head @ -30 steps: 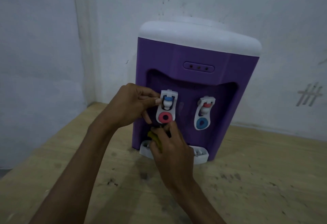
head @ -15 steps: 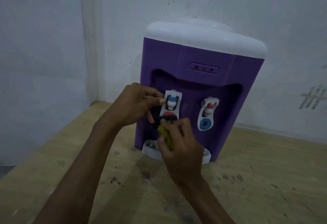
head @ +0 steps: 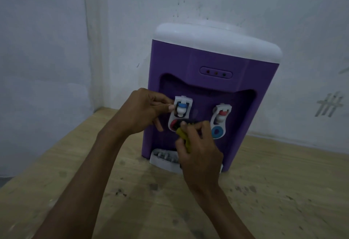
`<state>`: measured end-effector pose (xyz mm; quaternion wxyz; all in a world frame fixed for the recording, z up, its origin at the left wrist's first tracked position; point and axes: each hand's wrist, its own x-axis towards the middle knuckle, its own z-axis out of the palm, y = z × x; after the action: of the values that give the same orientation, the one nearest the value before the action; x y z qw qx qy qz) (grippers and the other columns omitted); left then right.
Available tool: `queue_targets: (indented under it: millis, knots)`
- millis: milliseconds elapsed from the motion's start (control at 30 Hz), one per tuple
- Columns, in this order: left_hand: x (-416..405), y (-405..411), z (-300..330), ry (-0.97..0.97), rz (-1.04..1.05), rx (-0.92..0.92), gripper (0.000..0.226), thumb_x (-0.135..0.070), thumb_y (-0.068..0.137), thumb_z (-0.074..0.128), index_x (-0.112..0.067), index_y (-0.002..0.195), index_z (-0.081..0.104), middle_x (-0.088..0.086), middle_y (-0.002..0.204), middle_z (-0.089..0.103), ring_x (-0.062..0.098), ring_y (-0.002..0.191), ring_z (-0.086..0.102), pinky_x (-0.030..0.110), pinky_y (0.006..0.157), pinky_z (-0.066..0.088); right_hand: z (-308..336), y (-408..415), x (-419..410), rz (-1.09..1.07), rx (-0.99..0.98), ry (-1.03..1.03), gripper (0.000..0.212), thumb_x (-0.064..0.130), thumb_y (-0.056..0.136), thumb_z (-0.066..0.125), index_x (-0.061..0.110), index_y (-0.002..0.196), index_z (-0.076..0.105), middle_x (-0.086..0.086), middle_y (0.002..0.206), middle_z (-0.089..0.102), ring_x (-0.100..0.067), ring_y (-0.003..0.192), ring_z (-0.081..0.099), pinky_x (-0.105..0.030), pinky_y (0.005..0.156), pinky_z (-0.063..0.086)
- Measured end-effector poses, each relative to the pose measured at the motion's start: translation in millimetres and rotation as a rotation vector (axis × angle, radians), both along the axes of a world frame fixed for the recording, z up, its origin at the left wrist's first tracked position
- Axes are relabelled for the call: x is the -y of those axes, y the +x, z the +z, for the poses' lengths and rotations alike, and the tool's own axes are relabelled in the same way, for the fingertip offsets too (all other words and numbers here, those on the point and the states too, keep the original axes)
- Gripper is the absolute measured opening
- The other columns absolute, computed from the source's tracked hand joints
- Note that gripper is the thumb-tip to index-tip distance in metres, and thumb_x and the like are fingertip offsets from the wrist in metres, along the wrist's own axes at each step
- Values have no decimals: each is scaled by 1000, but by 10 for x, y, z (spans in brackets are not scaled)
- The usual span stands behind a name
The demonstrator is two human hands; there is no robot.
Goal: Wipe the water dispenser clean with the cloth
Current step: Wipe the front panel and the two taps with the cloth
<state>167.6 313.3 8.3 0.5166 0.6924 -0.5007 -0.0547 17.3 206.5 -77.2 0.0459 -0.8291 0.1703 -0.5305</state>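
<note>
The purple water dispenser with a white top (head: 207, 53) looks like smooth plastic with a soft shine. Its white taps (head: 220, 115) look like plastic too. The small yellow cloth (head: 184, 136) looks soft and crumpled. The light brown wooden tabletop (head: 273, 191) is matt, rough and spotted with dark marks. The pale painted wall (head: 47, 40) looks dull and a bit bumpy.

water dispenser (head: 211, 80): purple body, white top
left tap (head: 181, 110): white, blue cap, red lever pad
right tap (head: 220, 119): white, red cap, blue lever pad
cloth (head: 184, 138): yellow
drip tray (head: 164, 160): white
table (head: 283, 191): light wood, dark specks
</note>
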Motion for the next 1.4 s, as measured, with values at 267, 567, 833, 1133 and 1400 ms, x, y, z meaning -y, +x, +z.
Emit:
queue_targets:
  millis: [267,567,833,1133,1400]
  knots:
    - [-6,-20,10,5,-2,-11,13,-24,95,69,-19,101,79,-6,82,79,22,54,72,26,58,60,146,124,-68,1,-12,50,25,15,93,70,19,117,62,4,112,47,-4,80,50,-13,48,44]
    - [-28,-2,23,21,-21,-49,13,-24,96,70,-19,102,79,-8,83,79,22,55,73,21,58,56,656,-30,16,-133,237,23,22,16,96,66,19,118,71,3,114,63,-2,86,54,-9,63,38]
    - [-73,22,103,140,-67,-337,60,-52,107,25,-22,106,77,-7,104,79,35,61,72,35,63,53,637,189,-18,-141,20,-86,28,21,98,63,26,124,70,8,114,65,-20,98,59,-30,56,50]
    - [-52,-38,133,95,-20,-318,106,-86,83,-3,-19,104,76,-2,98,80,35,67,73,44,74,60,733,89,33,-107,-181,-407,28,18,98,66,24,125,70,7,126,63,-20,96,58,-29,54,44]
    - [-72,-47,137,80,2,-337,106,-81,89,-7,-18,102,78,1,100,79,35,70,74,44,77,61,701,13,199,-113,-304,-766,23,11,100,66,15,122,71,-2,134,65,-23,90,58,-28,57,40]
